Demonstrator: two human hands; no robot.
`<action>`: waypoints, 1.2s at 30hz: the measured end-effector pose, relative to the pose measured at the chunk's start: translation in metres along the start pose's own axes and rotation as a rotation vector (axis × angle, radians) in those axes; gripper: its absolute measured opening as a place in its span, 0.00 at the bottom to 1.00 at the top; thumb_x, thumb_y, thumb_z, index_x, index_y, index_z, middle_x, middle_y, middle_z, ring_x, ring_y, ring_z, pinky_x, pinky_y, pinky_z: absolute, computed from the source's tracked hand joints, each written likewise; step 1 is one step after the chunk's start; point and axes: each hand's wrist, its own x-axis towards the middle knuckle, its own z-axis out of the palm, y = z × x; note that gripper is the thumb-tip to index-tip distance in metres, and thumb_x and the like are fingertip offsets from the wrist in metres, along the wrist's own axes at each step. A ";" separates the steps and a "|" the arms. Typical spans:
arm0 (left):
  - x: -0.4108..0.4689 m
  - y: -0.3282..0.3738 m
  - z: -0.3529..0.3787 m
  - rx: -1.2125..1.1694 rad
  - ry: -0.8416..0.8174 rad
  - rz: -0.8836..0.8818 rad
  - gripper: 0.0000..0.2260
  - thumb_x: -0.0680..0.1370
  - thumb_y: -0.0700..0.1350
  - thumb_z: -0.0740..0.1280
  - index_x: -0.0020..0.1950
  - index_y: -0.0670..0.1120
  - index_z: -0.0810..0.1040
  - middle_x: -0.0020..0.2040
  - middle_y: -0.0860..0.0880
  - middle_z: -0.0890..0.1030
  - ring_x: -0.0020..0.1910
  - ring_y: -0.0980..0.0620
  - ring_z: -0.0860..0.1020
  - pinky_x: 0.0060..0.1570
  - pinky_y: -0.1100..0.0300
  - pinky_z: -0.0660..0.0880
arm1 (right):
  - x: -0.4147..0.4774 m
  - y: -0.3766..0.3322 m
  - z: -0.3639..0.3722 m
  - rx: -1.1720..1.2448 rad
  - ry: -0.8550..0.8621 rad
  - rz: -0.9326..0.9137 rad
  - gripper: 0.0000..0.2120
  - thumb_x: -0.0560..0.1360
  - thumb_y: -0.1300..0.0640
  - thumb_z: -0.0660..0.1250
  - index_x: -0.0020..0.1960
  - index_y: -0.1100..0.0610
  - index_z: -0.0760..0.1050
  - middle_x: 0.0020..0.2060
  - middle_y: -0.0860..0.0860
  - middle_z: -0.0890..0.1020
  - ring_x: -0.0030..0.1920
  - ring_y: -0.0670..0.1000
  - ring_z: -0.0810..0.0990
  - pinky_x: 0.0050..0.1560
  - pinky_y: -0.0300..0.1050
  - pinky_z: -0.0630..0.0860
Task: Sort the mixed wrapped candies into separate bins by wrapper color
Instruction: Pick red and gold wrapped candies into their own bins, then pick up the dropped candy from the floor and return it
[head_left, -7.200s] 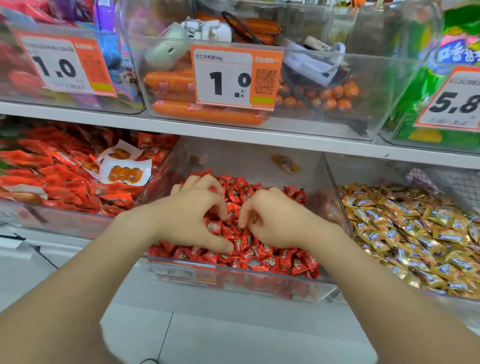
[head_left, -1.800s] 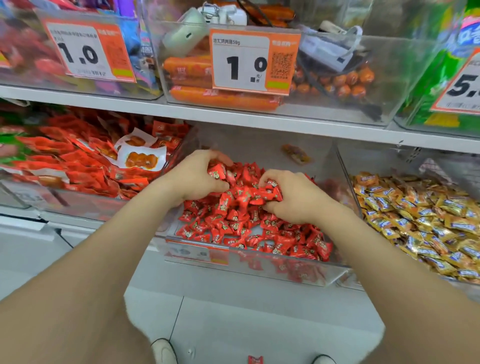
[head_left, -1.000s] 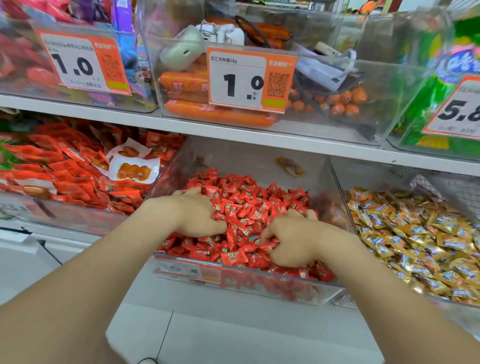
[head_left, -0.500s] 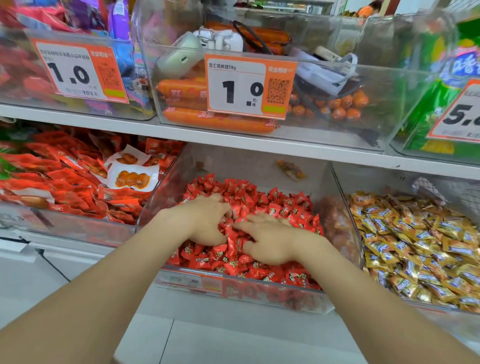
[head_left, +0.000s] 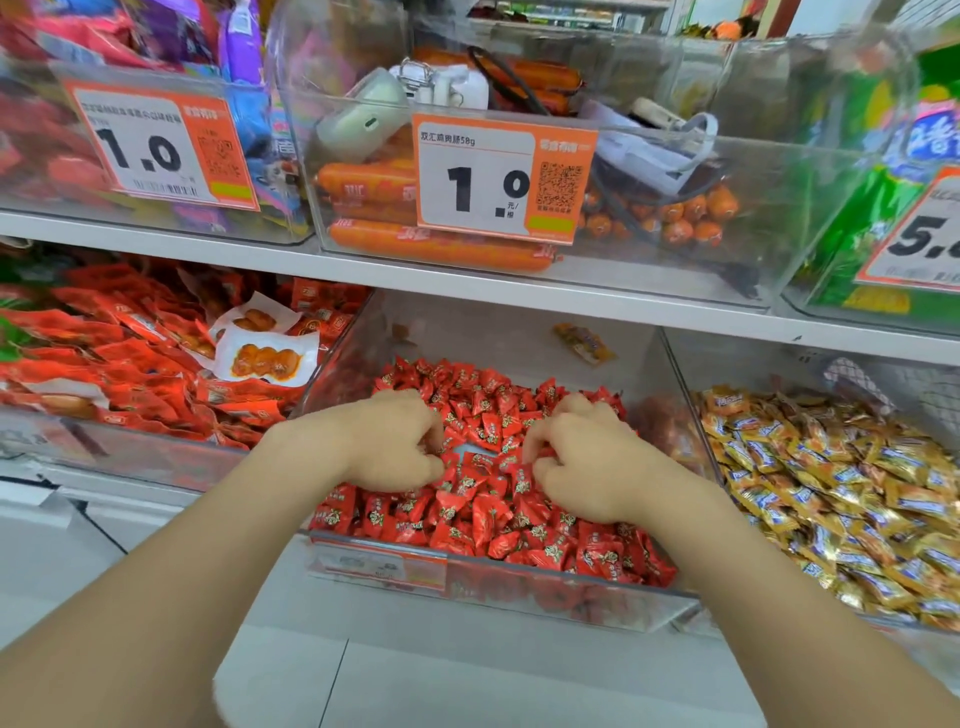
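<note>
Biggest first: the lower shelf (head_left: 467, 291) carries three clear bins side by side. The middle bin (head_left: 519, 597) holds the red candies (head_left: 498, 410), heaped right up to its low front lip. That's my main worry, since any rake toward me could tip pieces over the lip and onto the floor (head_left: 467, 675).

The right bin (head_left: 691, 426) holds the yellow candies (head_left: 831, 493), piled close to the shared wall. A sideways flick could send red into yellow and spoil the sort. The left bin (head_left: 156, 457) is full of red snack packets (head_left: 130, 364), and a stray red candy would vanish among them.

Both hands are down in the red heap, near each other but apart, the left hand (head_left: 395, 447) and the right hand (head_left: 582, 462). Their fingers are curled and the tips are buried in wrappers. I cannot tell whether either is pinching a piece or only raking. With the tips hidden, I could lift a clump and shed some.

A lone yellowish candy (head_left: 584, 343) lies at the back of the middle bin, well apart from both hands. It's easy to overlook, and reaching for it means crossing the heap.

Smallest is a pale bluish patch (head_left: 470, 451) between the hands. It may be an odd wrapper or the bare bin bottom, I cannot tell which.
</note>
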 end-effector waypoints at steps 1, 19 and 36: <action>-0.003 -0.001 0.001 0.028 0.034 0.008 0.16 0.80 0.52 0.66 0.67 0.53 0.78 0.65 0.49 0.74 0.67 0.47 0.71 0.68 0.46 0.72 | 0.000 0.004 -0.001 0.026 -0.022 -0.008 0.14 0.81 0.54 0.62 0.64 0.45 0.80 0.63 0.52 0.74 0.65 0.55 0.72 0.67 0.49 0.71; -0.143 0.074 0.019 -0.219 0.127 0.288 0.06 0.75 0.50 0.69 0.39 0.52 0.82 0.31 0.56 0.81 0.30 0.60 0.77 0.36 0.61 0.76 | -0.159 -0.056 -0.016 0.301 -0.477 -0.264 0.10 0.76 0.59 0.65 0.51 0.52 0.84 0.39 0.50 0.87 0.37 0.48 0.86 0.39 0.46 0.83; -0.083 0.045 0.297 -0.025 -0.438 0.076 0.11 0.82 0.43 0.60 0.60 0.49 0.80 0.59 0.47 0.78 0.54 0.44 0.79 0.54 0.52 0.77 | -0.092 0.037 0.366 0.247 -0.307 0.479 0.09 0.81 0.57 0.63 0.57 0.56 0.79 0.55 0.57 0.81 0.60 0.60 0.81 0.54 0.51 0.80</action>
